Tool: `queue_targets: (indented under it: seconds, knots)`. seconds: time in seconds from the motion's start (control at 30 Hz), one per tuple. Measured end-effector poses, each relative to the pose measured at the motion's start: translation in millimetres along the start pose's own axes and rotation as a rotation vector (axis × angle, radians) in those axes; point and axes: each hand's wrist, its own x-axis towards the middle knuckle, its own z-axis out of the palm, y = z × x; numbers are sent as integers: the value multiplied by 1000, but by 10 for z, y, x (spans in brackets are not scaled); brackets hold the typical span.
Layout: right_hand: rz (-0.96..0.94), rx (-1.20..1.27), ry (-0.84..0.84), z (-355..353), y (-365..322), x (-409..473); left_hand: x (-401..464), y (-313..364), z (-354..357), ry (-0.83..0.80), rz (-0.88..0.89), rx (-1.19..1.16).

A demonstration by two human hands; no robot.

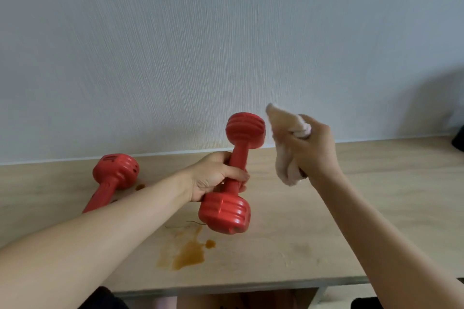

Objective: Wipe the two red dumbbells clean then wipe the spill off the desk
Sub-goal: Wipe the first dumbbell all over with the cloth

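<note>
My left hand [213, 175] grips the handle of a red dumbbell [233, 178] and holds it tilted above the desk, one head up near the wall and the other low over the spill. My right hand [311, 148] clutches a crumpled pale cloth [281, 140] just right of the dumbbell's upper head, not touching it. The second red dumbbell [113, 175] lies on the desk at the left, its near end hidden behind my left forearm. An orange-brown spill [188, 253] spreads on the light wooden desk [351, 221] near the front edge.
A small brown drop [140, 186] sits beside the lying dumbbell. The white textured wall [226, 45] runs right behind the desk. A dark object [458, 142] shows at the far right edge. The desk's front edge [238, 283] is close below.
</note>
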Motion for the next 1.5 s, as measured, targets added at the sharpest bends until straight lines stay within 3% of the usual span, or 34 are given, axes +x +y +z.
queue_targets:
  seconds: [0.07, 0.13, 0.4, 0.63, 0.83, 0.93, 1.0, 1.13, 1.2, 1.27, 1.33, 1.4, 1.5]
  knots:
    - [304, 389, 48, -27, -5, -7, -8, 3, 3, 31, 18, -37]
    - [475, 566, 70, -16, 61, -4, -2, -4, 22, 76, 45, -99]
    - [645, 844, 85, 201, 82, -50, -12, -7, 3, 207, 241, -154]
    - [529, 744, 131, 504, -15, -159, -148, -61, 54, 130, 301, -20]
    - [257, 654, -44, 493, -37, -213, -138, -112, 23, 174, 385, -17]
    - [235, 526, -124, 347, -16, -215, -158, -86, -81, 197, 450, 13]
    - [264, 392, -191, 262, 36, -208, -172, -87, -142, 199, 471, 25]
    - [96, -97, -312, 193, 75, -217, -188, -121, -148, 167, 487, 35]
    - [82, -344, -199, 202, 107, -227, -180, -132, -112, 166, 485, 17]
    - [-119, -531, -14, 188, 66, -249, -171, -122, -58, 192, 481, -16]
    - [-325, -430, 22, 167, 39, -273, -164, -117, -10, 217, 469, -58]
    - [-458, -361, -67, 159, 27, -302, -157, -114, 18, 231, 448, -113]
    - [-544, -355, -184, 202, 54, -364, -129, -119, 37, 267, 425, -182]
